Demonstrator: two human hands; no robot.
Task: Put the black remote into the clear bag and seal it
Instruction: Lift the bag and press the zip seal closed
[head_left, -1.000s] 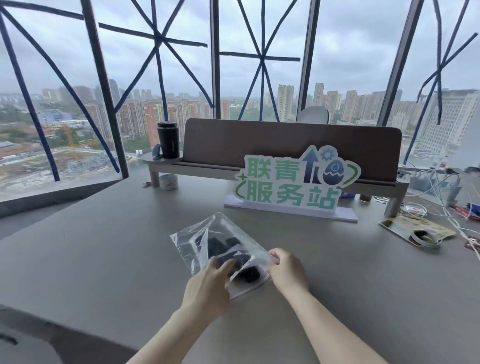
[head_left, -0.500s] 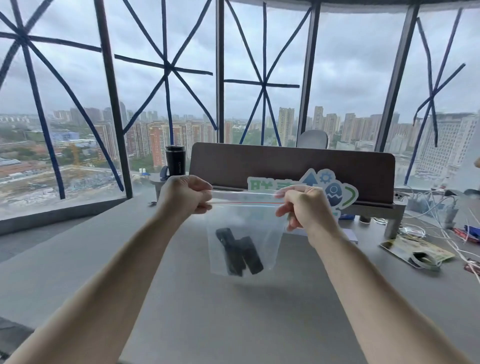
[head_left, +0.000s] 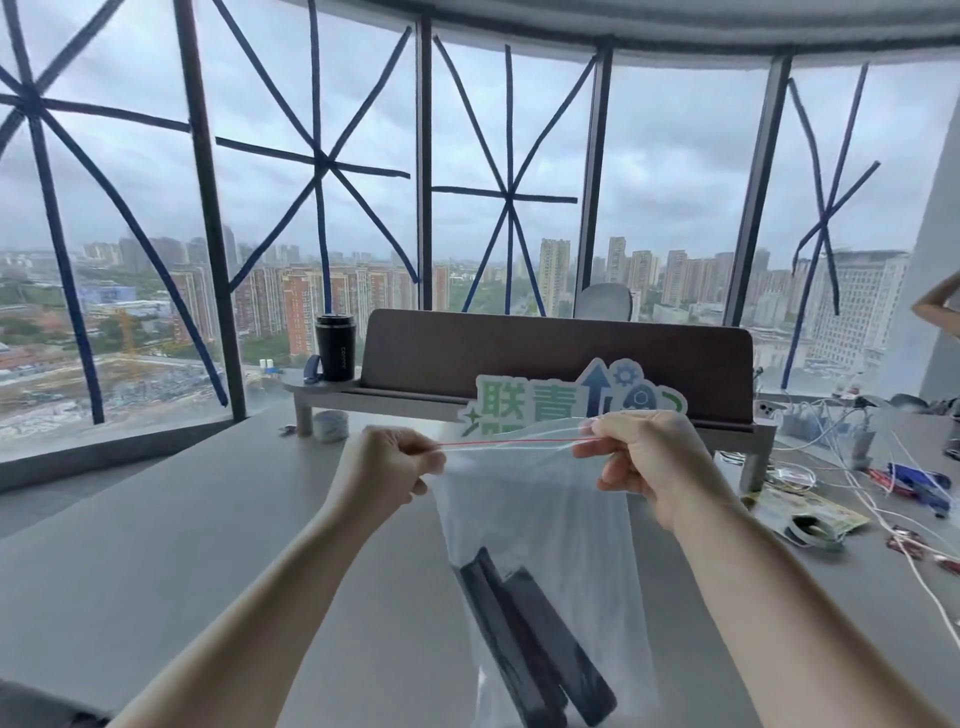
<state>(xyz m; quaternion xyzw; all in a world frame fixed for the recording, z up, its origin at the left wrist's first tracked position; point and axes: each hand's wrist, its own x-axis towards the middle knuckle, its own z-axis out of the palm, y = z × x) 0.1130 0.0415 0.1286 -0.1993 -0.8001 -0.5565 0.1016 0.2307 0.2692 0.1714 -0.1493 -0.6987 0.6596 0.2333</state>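
Note:
I hold the clear bag (head_left: 540, 514) up in the air above the grey table (head_left: 156, 545). My left hand (head_left: 387, 475) pinches the left end of its red zip strip. The right end is pinched by my right hand (head_left: 644, 467), so the strip is stretched taut between them. Inside, the black remote (head_left: 524, 644) lies slanted at the bottom of the hanging bag; it looks like two long black pieces side by side. Whether the zip strip is pressed closed cannot be made out.
A green and white sign (head_left: 571, 400) stands behind the bag before a brown desk shelf (head_left: 561, 348). A black cup (head_left: 336, 346) sits on the shelf's left end. Cables (head_left: 841, 441), pens and a packet (head_left: 810, 517) lie at the right. Another person's arm (head_left: 937, 306) shows at the right edge.
The bag went from lying on the table to hanging between both hands. Since half a second ago the bag has come closer to me and my head has tilted upward.

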